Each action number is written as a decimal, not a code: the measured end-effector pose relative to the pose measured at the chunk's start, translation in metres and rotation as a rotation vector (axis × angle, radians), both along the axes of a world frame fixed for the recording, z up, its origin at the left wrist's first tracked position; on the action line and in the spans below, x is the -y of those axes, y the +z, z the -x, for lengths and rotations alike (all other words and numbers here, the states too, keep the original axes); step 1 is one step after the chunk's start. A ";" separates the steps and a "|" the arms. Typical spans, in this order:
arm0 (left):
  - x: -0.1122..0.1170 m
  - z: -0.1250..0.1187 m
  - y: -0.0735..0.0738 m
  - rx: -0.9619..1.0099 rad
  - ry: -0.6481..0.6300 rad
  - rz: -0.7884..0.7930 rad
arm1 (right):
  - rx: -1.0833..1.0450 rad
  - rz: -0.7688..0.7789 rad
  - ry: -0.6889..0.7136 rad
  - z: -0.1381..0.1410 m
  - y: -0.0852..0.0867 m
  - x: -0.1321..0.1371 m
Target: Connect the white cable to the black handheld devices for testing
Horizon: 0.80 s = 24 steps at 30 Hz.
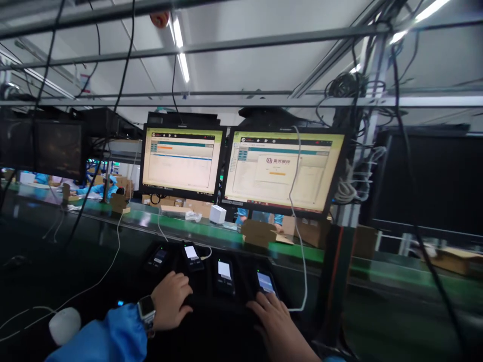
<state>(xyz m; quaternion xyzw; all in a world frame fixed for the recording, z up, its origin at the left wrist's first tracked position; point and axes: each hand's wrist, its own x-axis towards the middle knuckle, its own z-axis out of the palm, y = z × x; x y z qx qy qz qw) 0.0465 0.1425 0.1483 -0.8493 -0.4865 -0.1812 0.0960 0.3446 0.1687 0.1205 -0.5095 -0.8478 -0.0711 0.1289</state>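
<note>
four handsets (pixel 224 275) lit in cradles; left hand (pixel 171 300) loosely curled, empty, near second handset (pixel 191 255); right hand (pixel 273 315) flat, fingers touching fourth handset (pixel 266 282) (both monitors (pixel 281 168) mid-run); testing looks unfinished.

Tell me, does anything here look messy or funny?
Mostly tidy. Four small black phones with lit screens sit in a row, but tangled black cables hang loosely overhead, and a white cable dangles across the right-hand monitor.

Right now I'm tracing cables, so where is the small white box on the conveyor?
In the head view, the small white box sits on the green conveyor belt, mid-frame, just below the gap between the left monitor and the right monitor.
</note>
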 end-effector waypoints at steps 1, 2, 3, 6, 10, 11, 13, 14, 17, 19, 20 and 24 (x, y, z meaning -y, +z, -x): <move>-0.011 0.001 -0.003 -0.001 0.010 -0.005 | -0.003 -0.015 -0.007 0.004 0.001 -0.010; -0.021 0.003 -0.005 -0.004 0.020 -0.010 | -0.010 -0.034 -0.005 0.007 0.001 -0.020; -0.030 0.004 -0.006 -0.010 0.032 -0.017 | -0.020 -0.055 0.000 0.010 -0.001 -0.030; -0.054 0.006 -0.007 -0.053 0.051 -0.032 | -0.040 -0.107 0.006 0.014 -0.011 -0.058; -0.088 0.010 -0.006 -0.104 0.043 -0.041 | -0.042 -0.156 -0.034 0.019 -0.020 -0.085; -0.095 0.011 -0.007 -0.114 0.037 -0.041 | -0.039 -0.161 -0.042 0.021 -0.021 -0.090; -0.109 0.014 -0.011 -0.134 0.021 -0.034 | -0.032 -0.156 -0.055 0.023 -0.023 -0.096; -0.115 0.016 -0.014 -0.143 0.013 -0.028 | -0.027 -0.148 -0.059 0.024 -0.024 -0.098; -0.123 0.020 -0.025 -0.143 0.018 -0.015 | -0.018 -0.128 -0.048 0.023 -0.032 -0.103; -0.123 0.021 -0.030 -0.121 0.042 -0.019 | -0.029 -0.152 -0.042 0.020 -0.040 -0.106; -0.121 0.021 -0.033 -0.107 0.055 -0.022 | -0.040 -0.177 -0.044 0.018 -0.046 -0.108; -0.105 0.022 -0.041 -0.041 0.083 -0.039 | -0.083 -0.276 -0.082 0.004 -0.067 -0.112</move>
